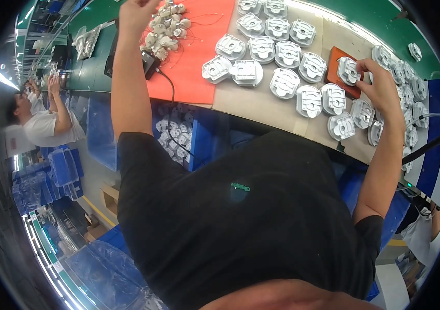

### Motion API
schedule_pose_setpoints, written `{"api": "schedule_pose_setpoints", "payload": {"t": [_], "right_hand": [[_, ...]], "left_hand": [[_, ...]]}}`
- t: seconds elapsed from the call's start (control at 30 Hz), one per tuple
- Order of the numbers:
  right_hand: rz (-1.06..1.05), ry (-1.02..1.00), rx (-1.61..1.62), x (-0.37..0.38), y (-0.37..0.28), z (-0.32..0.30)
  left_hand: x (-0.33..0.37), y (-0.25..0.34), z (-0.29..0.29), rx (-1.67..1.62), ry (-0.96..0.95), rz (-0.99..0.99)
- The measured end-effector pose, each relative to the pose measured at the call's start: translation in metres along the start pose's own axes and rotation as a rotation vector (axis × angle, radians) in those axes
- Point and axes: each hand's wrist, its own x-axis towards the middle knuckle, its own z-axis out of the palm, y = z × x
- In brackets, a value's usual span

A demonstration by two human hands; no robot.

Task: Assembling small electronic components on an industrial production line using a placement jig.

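Observation:
My right hand [380, 85] grips the edge of a round white plastic housing [348, 71] between thumb and fingers. That housing sits on an orange-brown block [336, 58] at the right of the bench. My left hand [138, 11] is at the top edge, beside a pile of small cream parts with thin wires [165, 32]. Its fingers are partly cut off by the picture's edge, so their grip is unclear. The pile lies on a red-orange mat [204, 62]. Rows of similar white housings [284, 82] spread between the mat and the block.
More white housings [408, 85] crowd the far right. A small black device [150, 63] with a cable lies by my left forearm. Below the bench edge, a blue bin [195, 142] holds white parts. A clear bag [86, 41] lies far left; a person [49, 116] works beyond.

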Motion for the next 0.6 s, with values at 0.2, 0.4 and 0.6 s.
{"api": "schedule_pose_setpoints", "payload": {"t": [0.2, 0.4, 0.6], "right_hand": [[-0.062, 0.023, 0.005, 0.003, 0.002, 0.002], [0.004, 0.008, 0.005, 0.001, -0.003, 0.002], [-0.176, 0.105, 0.028, -0.001, 0.016, 0.007]], "left_hand": [[-0.001, 0.006, 0.049, 0.426, -0.204, 0.159], [0.009, 0.032, 0.095, 0.984, -0.534, 0.036], [0.034, -0.01, 0.098, 1.0, -0.626, 0.022]]}}
